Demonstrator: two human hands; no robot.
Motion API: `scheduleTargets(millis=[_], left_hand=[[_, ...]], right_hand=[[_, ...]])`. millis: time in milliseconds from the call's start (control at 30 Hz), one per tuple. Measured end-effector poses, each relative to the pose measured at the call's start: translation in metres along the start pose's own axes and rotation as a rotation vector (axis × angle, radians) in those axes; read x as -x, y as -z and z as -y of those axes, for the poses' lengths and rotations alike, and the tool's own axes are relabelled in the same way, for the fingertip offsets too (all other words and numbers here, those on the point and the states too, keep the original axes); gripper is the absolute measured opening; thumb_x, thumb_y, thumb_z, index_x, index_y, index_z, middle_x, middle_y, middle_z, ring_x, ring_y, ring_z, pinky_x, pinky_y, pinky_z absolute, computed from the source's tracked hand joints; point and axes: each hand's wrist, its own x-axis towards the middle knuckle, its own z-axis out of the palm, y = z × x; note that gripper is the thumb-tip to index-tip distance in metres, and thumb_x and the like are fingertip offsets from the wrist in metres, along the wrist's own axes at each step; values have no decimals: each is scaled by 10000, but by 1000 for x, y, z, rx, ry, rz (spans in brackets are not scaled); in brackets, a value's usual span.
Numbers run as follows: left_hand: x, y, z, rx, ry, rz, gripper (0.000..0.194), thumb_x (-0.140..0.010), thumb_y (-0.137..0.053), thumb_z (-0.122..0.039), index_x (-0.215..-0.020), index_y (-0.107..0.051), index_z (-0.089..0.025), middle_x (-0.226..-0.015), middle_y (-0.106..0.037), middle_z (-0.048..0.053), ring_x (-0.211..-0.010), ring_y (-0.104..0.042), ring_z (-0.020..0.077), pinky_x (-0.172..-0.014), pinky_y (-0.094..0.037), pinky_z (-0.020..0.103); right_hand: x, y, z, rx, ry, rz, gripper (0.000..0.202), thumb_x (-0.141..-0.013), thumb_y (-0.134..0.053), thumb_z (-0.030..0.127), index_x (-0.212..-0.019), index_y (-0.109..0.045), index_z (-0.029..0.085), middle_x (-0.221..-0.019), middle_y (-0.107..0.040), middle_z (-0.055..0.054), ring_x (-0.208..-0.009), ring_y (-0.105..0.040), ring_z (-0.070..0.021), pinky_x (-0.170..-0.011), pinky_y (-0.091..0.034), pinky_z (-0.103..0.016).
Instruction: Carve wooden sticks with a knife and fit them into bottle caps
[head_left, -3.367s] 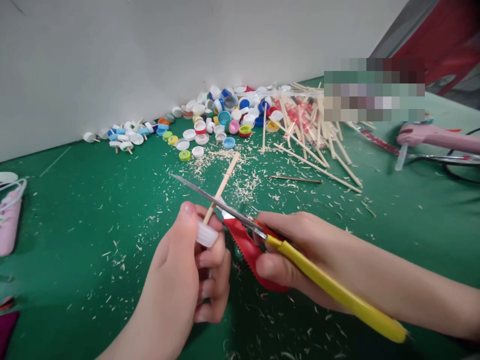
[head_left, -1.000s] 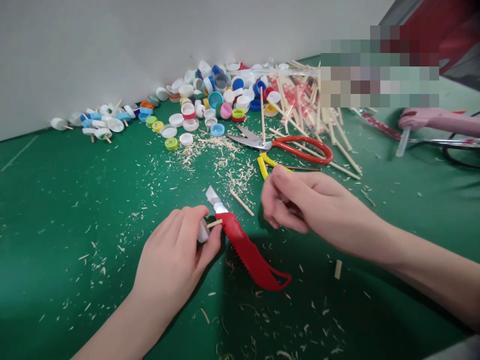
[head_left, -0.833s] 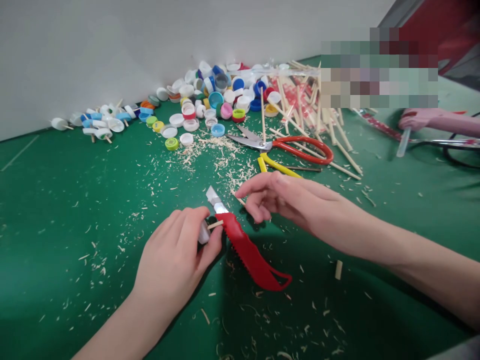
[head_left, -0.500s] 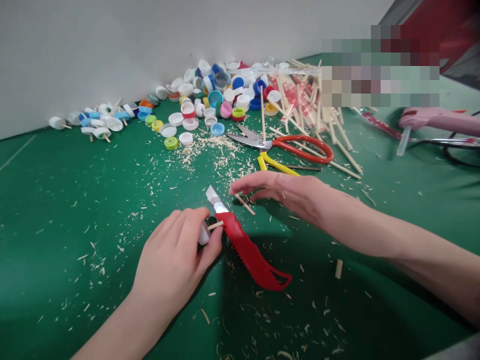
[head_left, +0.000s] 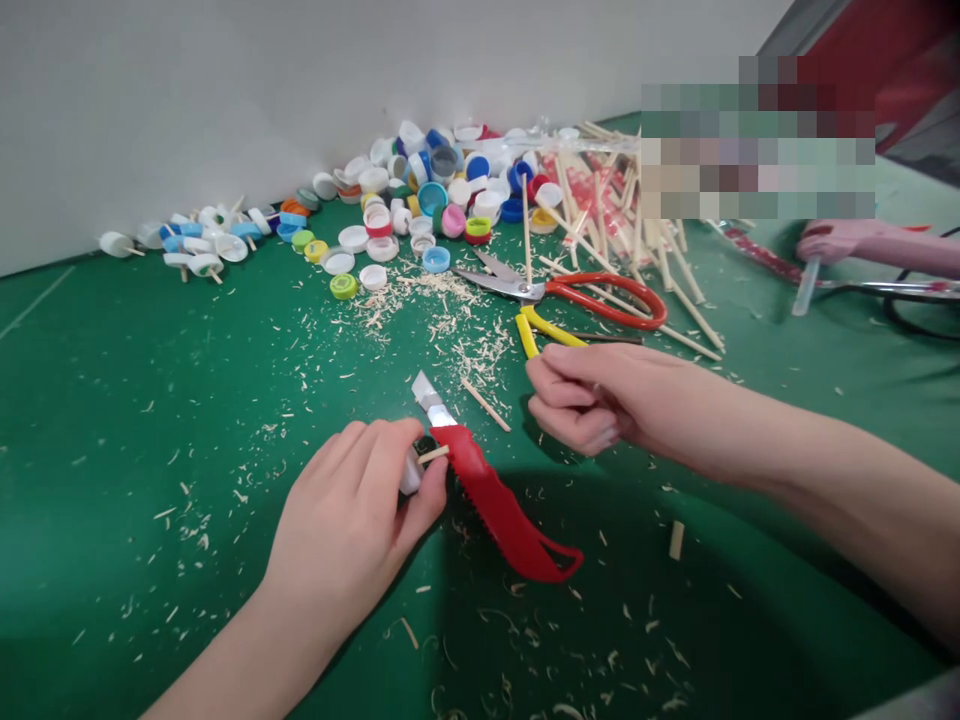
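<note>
My left hand is closed around a white bottle cap with a short wooden stick poking out of it. Right beside those fingertips lies a red utility knife, its blade extended and pointing away from me. My right hand is curled closed just in front of yellow-handled pliers; no object shows in its fingers. Between the hands, a thin stick piece rests on the green table.
Scissors with red handles lie open beyond the pliers. Behind them are a heap of bottle caps and wooden sticks. Caps on sticks sit at the left, a pink glue gun at the right. Wood shavings litter the table.
My right hand has drawn back to the right from the thin stick piece, and its outstretched fingers have curled in. The left hand and the knife have barely moved.
</note>
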Motion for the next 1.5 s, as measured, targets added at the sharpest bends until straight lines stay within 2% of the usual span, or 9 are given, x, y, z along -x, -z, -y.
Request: scheduleTargets(millis=[167,300,700,867,1167,1267,1333,1400,1500], left_hand=[[0,-1,0,0,-8,6,116,-979,-511,-265,-987,-569,-165,-690,-599,-16,-608,-550,147,-581,-444,268],[0,-2,0,-4,-15,10,129,-974,-519,-268,-980,-581,-155,-687,-601,-10,-612,-550,156,-582,-445,280],[1,-1,1,4,-38,-9,143,-969,-524,-264,-976,-598,-142,-702,-622,0,-637,-557,174,-596,-439,298],[1,-2,2,8,-46,-23,143,-968,-529,-273,-960,-596,-148,-705,-628,6,-639,-560,182,-595,-430,304],[0,-3,2,7,-43,-20,147,-979,-493,-274,-927,-577,-165,-667,-610,0,-608,-546,178,-565,-419,293],[0,-2,1,2,-49,-20,145,-981,-482,-274,-923,-565,-170,-666,-609,0,-599,-543,178,-560,-426,294],[0,-2,1,-5,-50,-12,145,-983,-478,-280,-926,-559,-174,-670,-611,0,-602,-551,181,-558,-432,296],[0,-2,1,-9,-45,-3,145,-986,-475,-284,-930,-555,-177,-674,-613,-2,-608,-561,182,-559,-439,297],[0,-3,1,-8,-35,-2,159,-994,-466,-298,-957,-553,-171,-680,-612,-6,-608,-568,174,-557,-448,290]], right_hand=[[2,1,-1,194,51,-144,396,-929,-595,531,-713,-500,213,-625,-387,50,-539,-338,-90,-475,-302,-247],[5,1,-1,436,61,-163,372,-979,-492,542,-982,-714,243,-763,-580,9,-622,-462,-107,-548,-368,-260],[4,3,-5,343,36,-206,375,-946,-552,560,-1119,-699,262,-822,-622,4,-721,-557,-126,-648,-439,-285],[-1,4,-8,99,100,-228,271,-932,-628,449,-1043,-685,209,-813,-647,5,-717,-578,-104,-664,-457,-268],[-4,6,-13,-192,-37,-219,416,-1037,-431,471,-761,-580,197,-325,-290,89,-325,-173,-59,-381,-232,-233],[-3,5,-11,-127,-25,-185,483,-1037,-373,548,-764,-573,202,-348,-293,83,-351,-213,-69,-387,-274,-223],[-1,6,-10,-75,39,-164,475,-1030,-359,559,-843,-606,200,-465,-461,42,-429,-397,-91,-453,-410,-233],[3,8,-9,36,143,-127,345,-1020,-405,442,-1057,-656,208,-864,-706,-43,-765,-658,-143,-683,-571,-288],[9,9,-10,438,277,-76,513,-972,-405,200,-1460,-497,332,-1537,-490,6,-1406,-465,-211,-1101,-482,-420]])
